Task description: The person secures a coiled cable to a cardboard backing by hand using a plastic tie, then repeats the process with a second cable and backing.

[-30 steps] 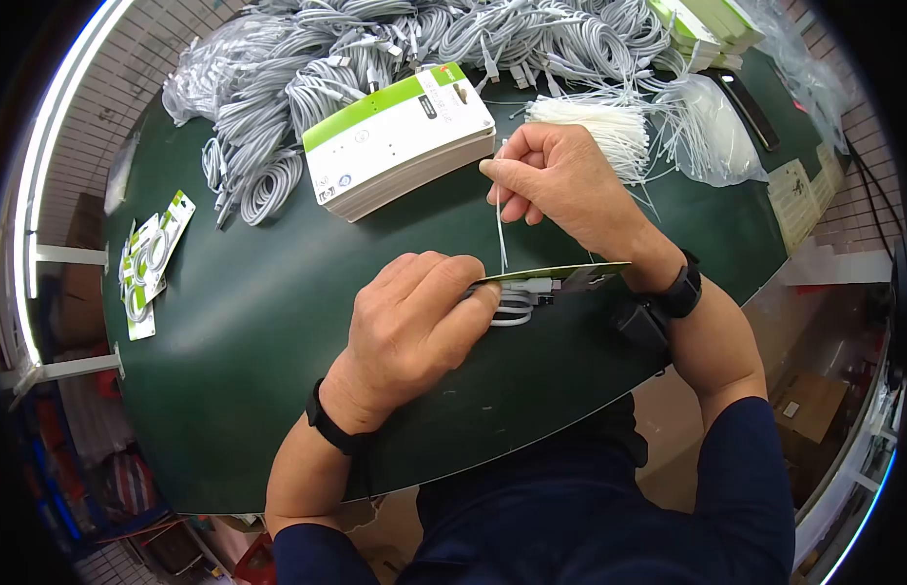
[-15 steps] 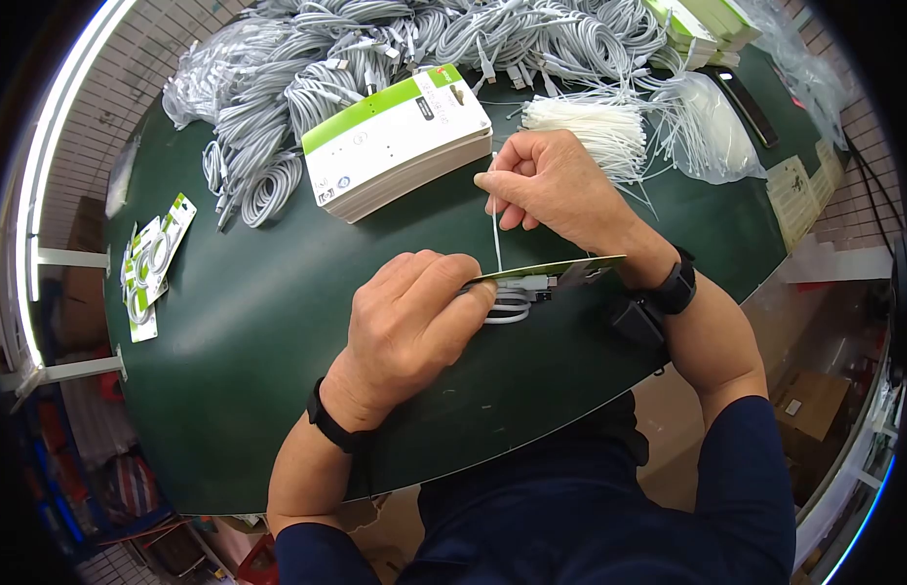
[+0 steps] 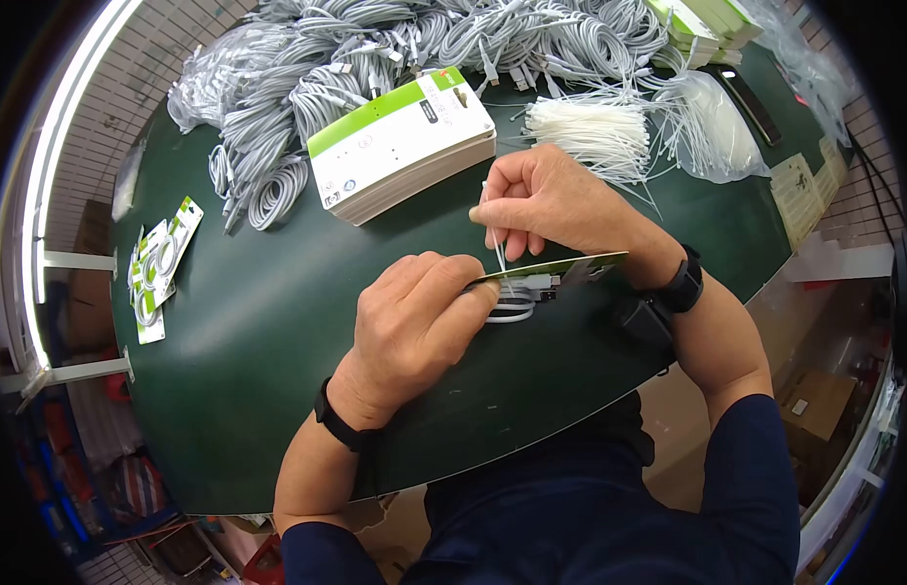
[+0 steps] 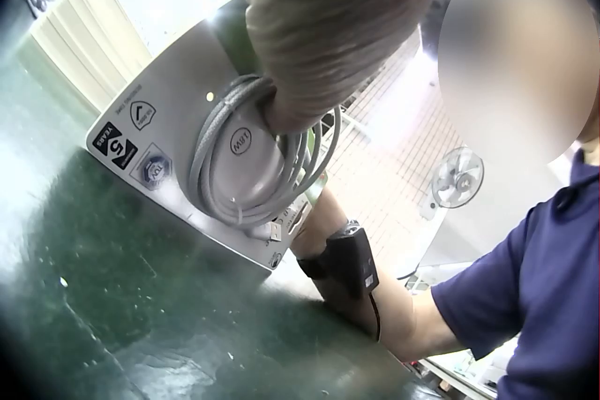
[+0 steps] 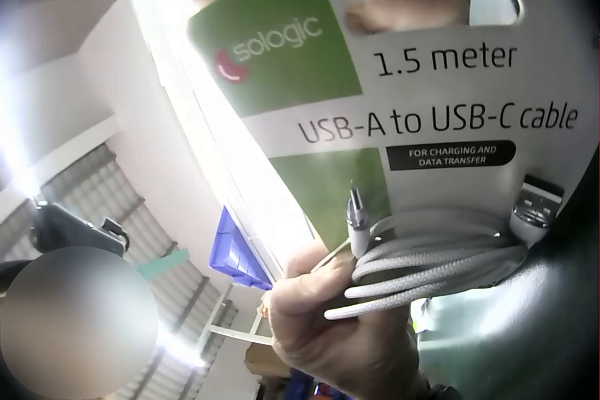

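Note:
Near the table's front, my left hand (image 3: 414, 317) grips a printed USB cable card (image 5: 450, 86) together with the coiled grey cable (image 5: 431, 264) lying against its face. The card stands on edge, green side up in the head view, with the USB plugs toward my body. Just beyond it, my right hand (image 3: 551, 200) pinches a thin white cable tie (image 3: 499, 252) between thumb and forefinger. The tie runs down to the card's far side, where its lower end is hidden. In the left wrist view, the coil (image 4: 211, 161) sits over the card's lower part.
A stack of cards (image 3: 405, 136) stands beyond my hands, before a large heap of grey cables (image 3: 414, 39). Loose white cable ties (image 3: 590, 136), a bag of ties (image 3: 721, 132) and a phone (image 3: 751, 107) are at back right. Several carded cables (image 3: 161, 258) lie at the left.
My right hand has come down closer to the card, bringing the cable tie with it behind the card. The left hand keeps its grip on the card and cable, nearly still.

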Motion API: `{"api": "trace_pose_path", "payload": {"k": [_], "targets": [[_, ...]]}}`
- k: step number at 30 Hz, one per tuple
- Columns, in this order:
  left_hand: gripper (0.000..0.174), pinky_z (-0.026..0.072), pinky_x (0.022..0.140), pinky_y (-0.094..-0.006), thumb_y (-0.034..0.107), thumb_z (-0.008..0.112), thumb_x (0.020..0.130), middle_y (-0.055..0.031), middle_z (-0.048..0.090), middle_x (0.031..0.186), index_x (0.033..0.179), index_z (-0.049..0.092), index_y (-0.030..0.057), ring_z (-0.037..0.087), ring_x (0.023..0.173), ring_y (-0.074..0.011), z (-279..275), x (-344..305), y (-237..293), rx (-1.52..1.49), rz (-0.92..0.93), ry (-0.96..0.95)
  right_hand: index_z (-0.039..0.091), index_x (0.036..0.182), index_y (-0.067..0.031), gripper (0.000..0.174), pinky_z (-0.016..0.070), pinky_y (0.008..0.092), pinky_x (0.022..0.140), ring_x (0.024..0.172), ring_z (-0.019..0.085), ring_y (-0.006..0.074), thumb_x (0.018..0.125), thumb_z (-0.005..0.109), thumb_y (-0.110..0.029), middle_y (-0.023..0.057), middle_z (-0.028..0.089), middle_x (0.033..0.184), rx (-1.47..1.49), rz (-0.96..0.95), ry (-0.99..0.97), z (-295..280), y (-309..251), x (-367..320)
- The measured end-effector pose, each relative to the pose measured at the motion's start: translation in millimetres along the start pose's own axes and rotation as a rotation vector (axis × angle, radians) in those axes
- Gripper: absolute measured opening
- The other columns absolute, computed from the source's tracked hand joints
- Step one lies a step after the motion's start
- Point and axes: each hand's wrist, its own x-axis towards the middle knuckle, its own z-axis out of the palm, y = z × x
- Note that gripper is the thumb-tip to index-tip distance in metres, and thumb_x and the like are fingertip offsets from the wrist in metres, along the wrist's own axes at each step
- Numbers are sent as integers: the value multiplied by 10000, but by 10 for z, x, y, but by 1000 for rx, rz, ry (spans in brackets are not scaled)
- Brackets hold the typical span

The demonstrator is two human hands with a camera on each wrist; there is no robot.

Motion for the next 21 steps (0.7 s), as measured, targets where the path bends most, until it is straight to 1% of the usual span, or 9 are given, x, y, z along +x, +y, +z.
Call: {"api": "trace_pose_path", "payload": {"k": [1, 4, 7, 10, 13, 16, 19, 21], "targets": [[301, 546, 620, -350, -6, 852, 667, -94, 700, 919, 911, 681, 27, 667, 704, -243, -5, -1, -1, 4, -7, -7, 713, 918, 8, 193, 540, 207, 567, 663, 702, 85, 959, 763, -173, 59, 741, 780, 30, 13, -55, -12, -20, -10], [308, 551, 620, -347, -5, 855, 654, -94, 710, 930, 907, 683, 30, 681, 712, -238, -7, 16, 7, 6, -11, 3, 720, 932, -6, 176, 530, 190, 609, 672, 669, 63, 939, 788, -168, 25, 719, 778, 108, 41, -279, -93, -8, -22], [305, 557, 623, -346, 3, 849, 642, -84, 720, 947, 895, 683, 36, 694, 721, -235, -12, 24, 17, 27, -23, 2, 727, 956, -18, 181, 523, 182, 637, 672, 643, 50, 927, 806, -178, 5, 704, 782, 162, 28, -299, -96, 21, -15], [290, 565, 632, -346, 14, 842, 636, -71, 726, 956, 875, 682, 43, 708, 732, -231, -29, 67, 43, 65, -30, -23, 725, 966, -23, 191, 525, 187, 626, 679, 652, 53, 935, 804, -194, 18, 716, 801, 262, 30, -212, -70, -13, -32], [269, 570, 635, -341, 21, 837, 639, -60, 727, 955, 855, 678, 45, 714, 737, -225, -43, 113, 61, 75, -28, -41, 723, 961, -24, 193, 528, 189, 625, 691, 656, 56, 948, 793, -204, 28, 724, 815, 350, 112, -185, -86, -42, -26], [265, 573, 627, -333, 28, 844, 641, -68, 737, 970, 846, 676, 41, 723, 737, -226, -41, 121, 37, 56, -29, -59, 720, 963, -21, 189, 526, 191, 622, 703, 658, 55, 957, 779, -200, 34, 730, 832, 290, 120, -201, -130, -33, -21], [264, 579, 617, -323, 27, 852, 645, -80, 750, 997, 836, 670, 39, 729, 730, -228, -8, 116, -11, 13, -9, -39, 719, 980, -17, 189, 522, 189, 624, 707, 657, 52, 955, 775, -195, 29, 730, 837, 169, 72, -234, -133, 12, 0], [265, 584, 619, -321, 21, 855, 649, -87, 756, 1005, 834, 666, 37, 734, 731, -230, 4, 108, -39, -11, 0, -31, 715, 989, -10, 190, 523, 190, 633, 715, 657, 52, 943, 782, -182, 24, 731, 851, 174, 69, -255, -131, 31, 12]]}}
